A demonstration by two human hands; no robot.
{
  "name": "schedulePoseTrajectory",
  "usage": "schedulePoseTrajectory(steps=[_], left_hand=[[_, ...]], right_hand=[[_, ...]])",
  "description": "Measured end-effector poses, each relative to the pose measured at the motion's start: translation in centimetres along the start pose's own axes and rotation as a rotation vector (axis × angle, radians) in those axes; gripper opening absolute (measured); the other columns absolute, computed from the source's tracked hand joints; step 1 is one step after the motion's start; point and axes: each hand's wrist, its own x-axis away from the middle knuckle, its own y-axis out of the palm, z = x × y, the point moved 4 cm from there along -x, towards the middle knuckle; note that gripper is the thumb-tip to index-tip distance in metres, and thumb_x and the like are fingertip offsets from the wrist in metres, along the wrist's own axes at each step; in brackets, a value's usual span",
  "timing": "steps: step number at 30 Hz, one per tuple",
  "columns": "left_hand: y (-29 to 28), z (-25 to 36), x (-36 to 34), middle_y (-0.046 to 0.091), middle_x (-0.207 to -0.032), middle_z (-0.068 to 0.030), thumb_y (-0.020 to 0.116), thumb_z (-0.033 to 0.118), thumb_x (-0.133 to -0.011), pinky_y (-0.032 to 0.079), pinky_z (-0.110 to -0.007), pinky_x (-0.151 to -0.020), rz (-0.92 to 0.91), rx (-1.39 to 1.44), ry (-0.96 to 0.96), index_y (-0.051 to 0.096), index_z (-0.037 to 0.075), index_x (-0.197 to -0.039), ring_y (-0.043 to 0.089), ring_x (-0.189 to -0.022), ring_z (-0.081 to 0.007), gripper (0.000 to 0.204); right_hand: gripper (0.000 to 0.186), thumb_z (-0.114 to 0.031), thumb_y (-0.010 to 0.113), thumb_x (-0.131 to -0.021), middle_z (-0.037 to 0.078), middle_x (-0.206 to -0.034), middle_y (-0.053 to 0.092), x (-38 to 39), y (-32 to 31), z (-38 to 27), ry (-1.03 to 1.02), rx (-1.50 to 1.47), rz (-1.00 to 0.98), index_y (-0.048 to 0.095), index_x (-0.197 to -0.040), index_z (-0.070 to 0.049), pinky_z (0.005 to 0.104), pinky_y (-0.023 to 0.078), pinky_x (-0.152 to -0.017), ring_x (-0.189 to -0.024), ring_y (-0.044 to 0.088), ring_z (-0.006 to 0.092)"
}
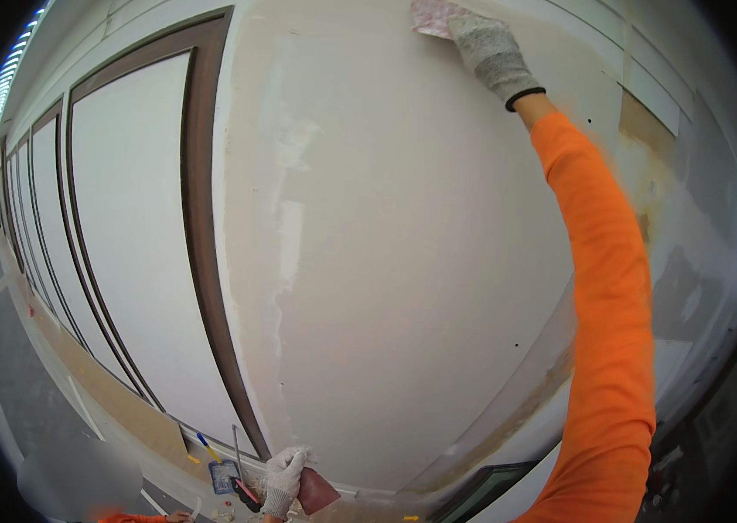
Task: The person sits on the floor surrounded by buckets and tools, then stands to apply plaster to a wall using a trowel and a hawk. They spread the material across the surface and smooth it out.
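Observation:
High on the pale, patched wall point(403, 235), my right hand point(492, 59) in a grey knit glove presses a dusty pinkish sheet of sandpaper point(431, 17) flat against the surface. My right arm, in an orange sleeve, is stretched far up. Low down near the floor, my left hand point(286, 479), also gloved, is closed on a reddish-brown sheet of sandpaper point(317, 492) that hangs beside its fingers. Lighter strips of filler point(291, 231) run down the left part of the wall.
Brown-framed white panels point(129, 200) line the wall to the left. Below, a blue tray point(224, 475) and a blue-and-yellow-handled tool point(206, 445) are among debris. At lower left is another person's hand point(179, 516) with an orange sleeve. A dark-framed panel point(486, 492) leans at lower right.

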Motion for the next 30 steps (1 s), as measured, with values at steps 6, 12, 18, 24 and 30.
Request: schedulePoseTrajectory(steps=[6, 12, 18, 24, 30], left_hand=[[1.9, 4.8, 0.9, 0.075, -0.094, -0.0085, 0.058, 0.014, -0.101, 0.053, -0.031, -0.088, -0.055, -0.08, 0.039, 0.075, -0.005, -0.102, 0.068, -0.091, -0.0144, 0.025], [-1.1, -1.5, 2.8, 0.076, -0.094, -0.0091, 0.059, 0.015, -0.103, 0.054, -0.03, -0.086, 0.026, -0.025, -0.083, 0.074, -0.005, -0.105, 0.069, -0.09, -0.0156, 0.024], [-6.7, -9.6, 3.0, 0.075, -0.104, -0.0067, 0.063, 0.017, -0.104, 0.054, -0.031, -0.087, 0.077, -0.136, -0.166, 0.075, -0.001, -0.111, 0.066, -0.096, -0.0143, 0.023], [-3.2, -9.6, 1.3, 0.076, -0.09, -0.0086, 0.061, 0.015, -0.101, 0.054, -0.029, -0.083, 0.07, 0.001, -0.09, 0.075, -0.005, -0.103, 0.068, -0.088, -0.0135, 0.025], [-0.3, -1.7, -2.7, 0.074, -0.092, -0.0076, 0.061, 0.014, -0.101, 0.053, -0.03, -0.085, 0.108, 0.059, -0.052, 0.073, -0.006, -0.103, 0.067, -0.088, -0.0153, 0.023]], right_hand=[[0.036, -0.031, 0.049, -0.104, 0.02, -0.107, 0.071, 2.3, -6.8, -1.8, 0.05, -0.137, -0.145, 0.07, -0.113, -0.003, 0.0504, 0.053, -0.087, -0.101, 0.067, 0.0397], [0.051, -0.039, 0.05, -0.1, 0.025, -0.11, 0.071, 12.0, -3.3, 21.2, 0.739, -0.01, 0.025, 0.052, -0.148, -0.025, 0.0525, 0.054, -0.086, -0.101, 0.069, 0.0424], [0.049, -0.042, 0.047, -0.099, 0.019, -0.126, 0.071, 8.8, 1.0, 20.2, 0.951, 0.023, -0.095, 0.067, -0.133, -0.012, 0.0504, 0.054, -0.096, -0.113, 0.069, 0.0376], [0.031, -0.023, 0.058, -0.093, 0.018, -0.103, 0.075, -4.2, -2.1, 8.5, 0.702, 0.003, 0.038, 0.075, -0.115, -0.009, 0.0462, 0.058, -0.085, -0.098, 0.072, 0.0376], [0.026, -0.025, 0.063, -0.093, 0.016, -0.11, 0.076, -13.8, -3.2, -7.7, 0.72, -0.411, 0.067, 0.079, -0.106, -0.01, 0.0388, 0.059, -0.089, -0.105, 0.074, 0.0313]])
